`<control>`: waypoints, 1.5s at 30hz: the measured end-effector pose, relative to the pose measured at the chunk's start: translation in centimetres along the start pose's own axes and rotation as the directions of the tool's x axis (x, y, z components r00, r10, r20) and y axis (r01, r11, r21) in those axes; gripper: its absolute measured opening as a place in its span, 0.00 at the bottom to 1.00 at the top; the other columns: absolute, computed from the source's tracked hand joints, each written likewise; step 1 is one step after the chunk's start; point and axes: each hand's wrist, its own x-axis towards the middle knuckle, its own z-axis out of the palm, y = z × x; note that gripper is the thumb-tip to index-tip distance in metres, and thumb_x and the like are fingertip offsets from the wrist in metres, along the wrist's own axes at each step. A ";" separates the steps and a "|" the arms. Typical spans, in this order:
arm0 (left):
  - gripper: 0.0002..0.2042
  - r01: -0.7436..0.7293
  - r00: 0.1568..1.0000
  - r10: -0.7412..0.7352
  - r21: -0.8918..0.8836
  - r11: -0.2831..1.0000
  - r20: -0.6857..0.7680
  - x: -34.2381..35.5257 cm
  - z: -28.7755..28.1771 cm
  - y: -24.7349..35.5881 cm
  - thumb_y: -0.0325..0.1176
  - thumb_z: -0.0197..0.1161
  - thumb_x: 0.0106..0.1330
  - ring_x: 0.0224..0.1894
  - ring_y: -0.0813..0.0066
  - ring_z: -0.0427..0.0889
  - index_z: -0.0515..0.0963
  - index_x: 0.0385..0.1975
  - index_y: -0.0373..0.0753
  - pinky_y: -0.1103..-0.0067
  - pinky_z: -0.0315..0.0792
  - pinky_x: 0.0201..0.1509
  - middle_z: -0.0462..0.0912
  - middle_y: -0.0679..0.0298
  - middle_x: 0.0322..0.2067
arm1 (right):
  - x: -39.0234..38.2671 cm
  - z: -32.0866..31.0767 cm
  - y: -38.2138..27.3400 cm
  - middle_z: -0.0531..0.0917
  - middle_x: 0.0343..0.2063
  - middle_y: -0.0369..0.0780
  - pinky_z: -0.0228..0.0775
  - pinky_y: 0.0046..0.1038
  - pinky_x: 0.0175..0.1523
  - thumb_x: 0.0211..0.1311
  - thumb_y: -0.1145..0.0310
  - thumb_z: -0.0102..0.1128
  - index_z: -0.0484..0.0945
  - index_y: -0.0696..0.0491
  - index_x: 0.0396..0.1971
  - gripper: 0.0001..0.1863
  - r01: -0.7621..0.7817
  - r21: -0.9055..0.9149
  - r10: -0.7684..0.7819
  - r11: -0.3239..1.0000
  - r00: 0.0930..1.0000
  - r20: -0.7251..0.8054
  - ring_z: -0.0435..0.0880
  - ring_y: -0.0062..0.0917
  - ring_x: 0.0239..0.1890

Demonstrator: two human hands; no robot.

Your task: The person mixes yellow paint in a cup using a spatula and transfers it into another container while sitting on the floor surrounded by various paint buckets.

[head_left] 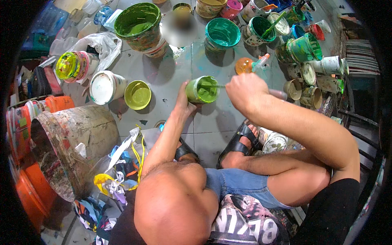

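We find the left hand with fingers wrapped round the tilted paint cup over the floor, the right hand clamped on a stick dipped inside. Hard strokes, we judge, could slop paint out.

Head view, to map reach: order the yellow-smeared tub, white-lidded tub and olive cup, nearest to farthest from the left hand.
1. Olive cup, left of the left hand
2. White-lidded tub, further left
3. Yellow-smeared tub, upper left
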 end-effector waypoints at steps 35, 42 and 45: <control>0.51 -0.465 0.418 0.705 0.802 -0.376 0.573 2.0 -0.8 -0.8 0.54 0.82 0.36 0.54 0.51 0.73 0.65 0.61 0.37 0.62 0.65 0.59 0.75 0.54 0.53 | 3.4 -1.6 3.4 0.83 0.31 0.36 0.71 0.24 0.42 0.63 0.68 0.66 0.78 0.57 0.36 0.09 0.641 0.718 0.123 0.272 0.717 -0.686 0.80 0.19 0.35; 0.47 -0.456 0.425 0.697 0.802 -0.386 0.577 4.7 -1.8 -1.0 0.51 0.82 0.35 0.53 0.58 0.75 0.67 0.58 0.41 0.64 0.62 0.58 0.77 0.60 0.52 | 15.9 11.5 -2.2 0.71 0.21 0.30 0.60 0.22 0.35 0.77 0.55 0.48 0.73 0.53 0.25 0.21 0.586 0.802 0.463 -0.115 0.746 -0.479 0.68 0.14 0.27; 0.43 -0.481 0.395 0.715 0.793 -0.374 0.577 4.6 -1.4 -1.4 0.48 0.80 0.37 0.53 0.63 0.76 0.68 0.57 0.41 0.65 0.61 0.58 0.78 0.64 0.52 | 16.3 11.7 -1.4 0.66 0.18 0.29 0.55 0.23 0.31 0.79 0.57 0.44 0.67 0.51 0.20 0.23 0.565 0.788 0.509 -0.246 0.767 -0.391 0.62 0.14 0.24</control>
